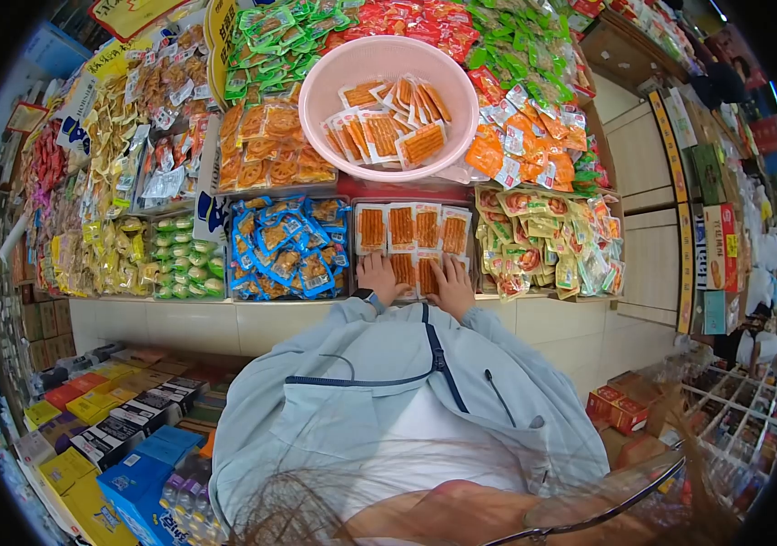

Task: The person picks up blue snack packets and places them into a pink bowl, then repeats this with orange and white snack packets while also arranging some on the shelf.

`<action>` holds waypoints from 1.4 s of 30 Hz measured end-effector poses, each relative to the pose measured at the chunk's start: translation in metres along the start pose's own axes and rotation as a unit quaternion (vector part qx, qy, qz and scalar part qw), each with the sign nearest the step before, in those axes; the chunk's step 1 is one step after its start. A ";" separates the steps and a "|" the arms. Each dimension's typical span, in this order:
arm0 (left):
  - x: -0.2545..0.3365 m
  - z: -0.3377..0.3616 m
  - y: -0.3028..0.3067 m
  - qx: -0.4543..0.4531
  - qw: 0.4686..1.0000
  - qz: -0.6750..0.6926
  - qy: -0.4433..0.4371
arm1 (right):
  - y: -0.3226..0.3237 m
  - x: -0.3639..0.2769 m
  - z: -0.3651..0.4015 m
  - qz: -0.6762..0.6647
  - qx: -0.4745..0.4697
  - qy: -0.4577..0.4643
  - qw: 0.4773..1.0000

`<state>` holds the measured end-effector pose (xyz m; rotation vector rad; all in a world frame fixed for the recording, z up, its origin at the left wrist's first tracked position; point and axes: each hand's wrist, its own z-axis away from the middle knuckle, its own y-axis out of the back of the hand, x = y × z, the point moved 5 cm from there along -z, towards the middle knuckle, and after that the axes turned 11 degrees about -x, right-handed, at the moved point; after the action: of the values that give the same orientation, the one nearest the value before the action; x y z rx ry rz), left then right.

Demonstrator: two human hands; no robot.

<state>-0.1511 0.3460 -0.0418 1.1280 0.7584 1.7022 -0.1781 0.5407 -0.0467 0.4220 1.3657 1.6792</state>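
Clear packets of orange-brown snack sticks (401,227) lie in rows in a compartment straight ahead of me. My left hand (381,276) rests at the compartment's near left corner, fingers spread over the front packets. At the near right, my right hand (451,284) lies on the packets, its fingers also apart. Neither hand is closed round a packet. Beyond the compartment stands a pink plastic basin (314,107) with more such packets (382,134) piled loosely inside.
Blue packets (287,246) fill the compartment on the left, and yellowish packets (534,238) the one on the right. Green packets (270,45) and red packets (407,23) lie behind the basin. Stacked boxes (143,469) stand at the lower left.
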 end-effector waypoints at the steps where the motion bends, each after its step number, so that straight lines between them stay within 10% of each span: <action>1: -0.001 0.000 0.000 -0.012 1.000 0.008 0.010 | 0.001 0.000 0.001 -0.006 0.000 0.000 1.000; 28: -0.021 -0.012 -0.006 -0.018 0.971 0.233 0.057 | -0.012 0.012 -0.004 -0.026 0.019 0.017 0.999; 32: -0.016 0.005 0.035 -0.171 0.921 0.321 0.142 | -0.016 0.015 -0.005 -0.028 0.016 0.019 0.999; 37: -0.027 0.012 0.100 -0.008 0.913 0.379 -0.148 | -0.013 0.015 -0.006 -0.054 -0.008 0.014 0.998; 40: -0.033 0.007 0.168 -0.076 0.829 0.531 -0.159 | -0.017 0.017 -0.007 -0.043 0.009 0.021 0.999; 42: -0.029 -0.001 0.221 0.052 0.831 0.530 -0.161 | -0.017 0.018 -0.007 -0.042 0.007 0.021 0.999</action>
<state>-0.2264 0.2357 0.1360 2.0792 -0.0781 2.2346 -0.1854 0.5503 -0.0693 0.3346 1.4080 1.6185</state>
